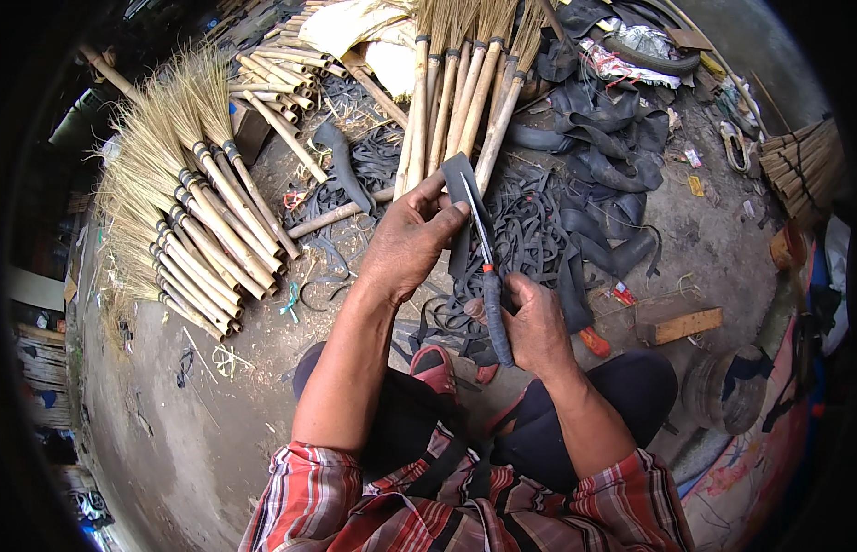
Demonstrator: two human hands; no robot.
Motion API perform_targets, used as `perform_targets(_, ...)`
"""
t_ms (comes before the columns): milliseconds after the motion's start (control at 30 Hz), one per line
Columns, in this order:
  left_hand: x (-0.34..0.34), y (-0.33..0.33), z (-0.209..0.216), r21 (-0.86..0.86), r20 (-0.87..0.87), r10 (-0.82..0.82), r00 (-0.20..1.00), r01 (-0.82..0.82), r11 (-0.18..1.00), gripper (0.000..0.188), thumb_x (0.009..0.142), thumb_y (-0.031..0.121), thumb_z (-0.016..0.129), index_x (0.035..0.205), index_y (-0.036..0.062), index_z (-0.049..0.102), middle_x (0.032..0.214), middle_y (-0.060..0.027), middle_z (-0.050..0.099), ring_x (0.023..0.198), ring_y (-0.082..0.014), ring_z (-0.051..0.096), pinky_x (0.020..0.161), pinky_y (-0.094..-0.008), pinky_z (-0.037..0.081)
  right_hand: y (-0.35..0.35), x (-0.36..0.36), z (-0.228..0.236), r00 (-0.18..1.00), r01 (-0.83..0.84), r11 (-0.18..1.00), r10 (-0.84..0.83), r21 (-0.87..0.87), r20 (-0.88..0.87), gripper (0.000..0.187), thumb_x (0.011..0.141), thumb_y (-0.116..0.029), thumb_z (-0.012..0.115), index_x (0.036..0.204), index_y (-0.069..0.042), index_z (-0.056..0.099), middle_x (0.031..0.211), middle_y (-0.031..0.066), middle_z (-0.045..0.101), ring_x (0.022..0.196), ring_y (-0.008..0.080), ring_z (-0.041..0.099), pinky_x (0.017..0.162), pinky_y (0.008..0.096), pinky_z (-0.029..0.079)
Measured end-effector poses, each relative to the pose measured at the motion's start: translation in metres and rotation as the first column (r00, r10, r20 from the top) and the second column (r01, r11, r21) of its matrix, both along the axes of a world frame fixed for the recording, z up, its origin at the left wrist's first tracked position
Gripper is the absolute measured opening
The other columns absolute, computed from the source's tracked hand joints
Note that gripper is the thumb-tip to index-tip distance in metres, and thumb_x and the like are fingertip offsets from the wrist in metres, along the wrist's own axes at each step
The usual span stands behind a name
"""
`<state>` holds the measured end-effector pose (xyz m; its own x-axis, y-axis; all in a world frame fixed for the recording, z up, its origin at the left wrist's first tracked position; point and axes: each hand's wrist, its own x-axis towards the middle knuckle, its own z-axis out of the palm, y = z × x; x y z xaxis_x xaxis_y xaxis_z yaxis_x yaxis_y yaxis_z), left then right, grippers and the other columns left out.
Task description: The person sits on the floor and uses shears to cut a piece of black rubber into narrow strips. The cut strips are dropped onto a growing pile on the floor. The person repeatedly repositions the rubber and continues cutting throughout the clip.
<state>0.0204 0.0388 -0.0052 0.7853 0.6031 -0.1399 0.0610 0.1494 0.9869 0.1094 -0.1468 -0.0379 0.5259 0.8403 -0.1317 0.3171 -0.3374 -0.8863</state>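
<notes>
A strip of black rubber [459, 253] stands out from my left hand [405, 239], pinched between its thumb and fingers. My right hand [536, 327] is closed around the handle of a pair of scissors [494, 308], wrapped in dark material. Its narrow metal blades point up and away, lying against the rubber strip. From this angle I cannot tell how far the blades are parted. Beneath both hands spreads a heap of thin black rubber strips [530, 216] on the ground.
Straw brooms [221, 221] with bamboo handles lie in a row at left. More brooms [461, 92] lie ahead, beside bamboo sticks [281, 69]. Wide rubber pieces [613, 166] are heaped at right, with a wooden block [686, 326] and a round container [723, 391] nearer me.
</notes>
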Motion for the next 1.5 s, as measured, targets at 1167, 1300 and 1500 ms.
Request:
perform_targets(1167, -0.003, -0.003, 0.007, -0.079, 0.059, 0.024, 0.998, -0.019, 0.997, 0.045, 0.104, 0.013, 0.063, 0.147, 0.0047, 0.055, 0.102, 0.003, 0.066, 0.089, -0.0079, 0.063, 0.077, -0.0285, 0.057, 0.004, 0.0, 0.0, 0.934, 0.021, 0.981, -0.088, 0.193, 0.346, 0.049, 0.08, -0.042, 0.09, 0.087, -0.001, 0.066, 0.064, 0.0121, 0.063, 0.053, 0.0258, 0.056, 0.056, 0.0403, 0.043)
perform_targets(1300, -0.007, -0.007, 0.002, 0.034, -0.011, -0.083, 0.996, 0.084, 0.996, 0.039, 0.104, 0.016, 0.065, 0.141, 0.0061, 0.06, 0.101, 0.0059, 0.065, 0.09, -0.0057, 0.062, 0.078, -0.0277, 0.057, 0.007, 0.005, -0.001, 0.841, -0.004, 0.949, -0.168, 0.316, 0.514, 0.052, 0.078, -0.045, 0.091, 0.085, -0.001, 0.064, 0.064, 0.0131, 0.062, 0.055, 0.027, 0.057, 0.058, 0.0422, 0.044)
perform_targets(1500, -0.007, 0.0, 0.002, 0.075, -0.005, -0.08, 0.997, 0.08, 0.994, 0.038, 0.105, 0.014, 0.062, 0.142, 0.0065, 0.06, 0.105, 0.0052, 0.067, 0.092, -0.0065, 0.063, 0.081, -0.0279, 0.057, 0.001, 0.0, 0.009, 0.985, 0.076, 0.995, -0.086, 0.068, 0.147, 0.059, 0.076, -0.053, 0.09, 0.081, -0.001, 0.062, 0.061, 0.0133, 0.057, 0.055, 0.0279, 0.056, 0.058, 0.0425, 0.044)
